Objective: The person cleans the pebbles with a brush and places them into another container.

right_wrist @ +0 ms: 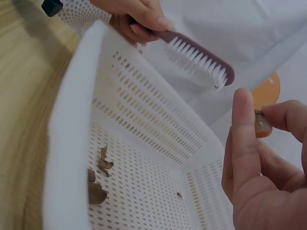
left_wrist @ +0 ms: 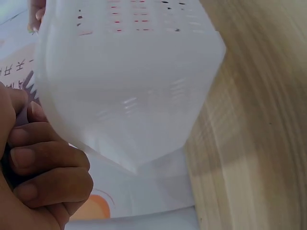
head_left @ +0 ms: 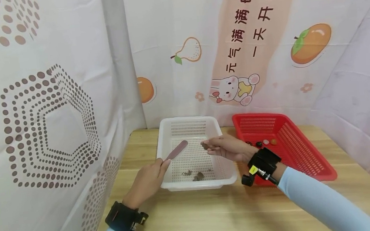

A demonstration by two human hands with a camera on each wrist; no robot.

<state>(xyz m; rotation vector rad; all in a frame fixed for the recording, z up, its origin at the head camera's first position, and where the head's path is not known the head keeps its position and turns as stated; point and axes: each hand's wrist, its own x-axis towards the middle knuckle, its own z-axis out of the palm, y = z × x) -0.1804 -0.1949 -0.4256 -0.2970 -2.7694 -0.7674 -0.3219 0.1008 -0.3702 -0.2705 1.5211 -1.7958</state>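
Note:
My left hand grips a brush with a mauve back, held above the left side of a white plastic basket. Its white bristles show in the right wrist view. Over the same basket, my right hand pinches a small stone between thumb and fingers; it looks greyish brown with an orange lower edge. Brush and stone are apart. Brown clumps of what looks like dirt lie on the basket floor, near its front wall.
To the right stands a red plastic basket holding several small stones, partly hidden by my right arm. Both baskets rest on a wooden table. Printed white curtains hang behind and on the left.

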